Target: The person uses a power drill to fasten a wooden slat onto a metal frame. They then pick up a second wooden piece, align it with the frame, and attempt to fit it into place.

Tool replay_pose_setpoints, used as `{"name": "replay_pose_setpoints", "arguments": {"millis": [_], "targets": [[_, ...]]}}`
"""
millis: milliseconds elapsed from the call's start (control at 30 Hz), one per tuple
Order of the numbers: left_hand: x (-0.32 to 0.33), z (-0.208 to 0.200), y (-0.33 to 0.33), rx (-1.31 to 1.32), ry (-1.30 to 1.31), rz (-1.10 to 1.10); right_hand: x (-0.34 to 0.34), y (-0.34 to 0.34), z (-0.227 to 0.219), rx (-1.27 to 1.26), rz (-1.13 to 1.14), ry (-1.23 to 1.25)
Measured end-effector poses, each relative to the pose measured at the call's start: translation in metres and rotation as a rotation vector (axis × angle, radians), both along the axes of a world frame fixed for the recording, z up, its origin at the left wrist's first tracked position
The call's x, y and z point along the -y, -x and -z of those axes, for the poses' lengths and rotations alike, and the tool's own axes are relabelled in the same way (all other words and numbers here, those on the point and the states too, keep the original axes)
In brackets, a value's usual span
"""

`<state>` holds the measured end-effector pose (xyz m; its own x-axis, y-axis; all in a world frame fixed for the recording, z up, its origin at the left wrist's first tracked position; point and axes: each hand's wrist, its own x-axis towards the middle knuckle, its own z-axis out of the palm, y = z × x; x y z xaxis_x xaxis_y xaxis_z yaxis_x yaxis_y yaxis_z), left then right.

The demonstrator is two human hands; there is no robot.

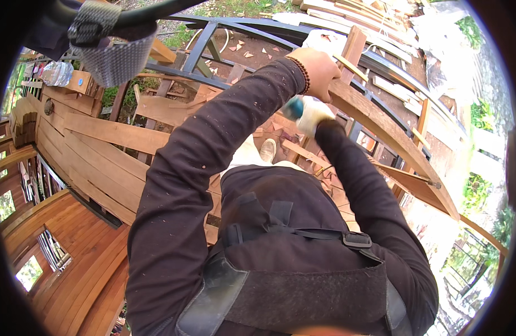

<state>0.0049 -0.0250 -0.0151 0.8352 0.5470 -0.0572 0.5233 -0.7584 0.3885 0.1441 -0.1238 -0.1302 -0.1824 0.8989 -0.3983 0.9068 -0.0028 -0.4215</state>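
Brown wood is seen in the long, curved beam (393,130), set ahead of the person and to the right; its near end is placed right by the bare left hand (318,70), whose fingers are curled in; whether the beam is gripped by them cannot be told, as the finger ends are hidden. Just below, the right hand (314,115) is covered by a pale glove; a blurred teal shape (293,108) is seen at its front, but whether it is held or is part of the glove cannot be told, so neither can the grip.

For good work, the beam should be held firm and not be let twist; the two hands are very close, so fingers should be tucked well out of harm's way.

Its long axis is run from the left hand down to the lower right, bent like a bow; the far tip is pointed to the person's right.

Farther out, a dark metal frame (200,47) is seen; wide planks (98,162) are laid at the left.
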Motion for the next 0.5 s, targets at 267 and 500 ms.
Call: {"name": "replay_pose_setpoints", "arguments": {"millis": [267, 500], "targets": [[-0.002, -0.006, 0.004, 0.001, 0.001, -0.011, 0.012, -0.028, 0.014, 0.018, 0.101, 0.071], [0.001, -0.007, 0.001, -0.018, 0.009, -0.014, -0.039, -0.046, 0.097, 0.057, -0.185, 0.131]]}}
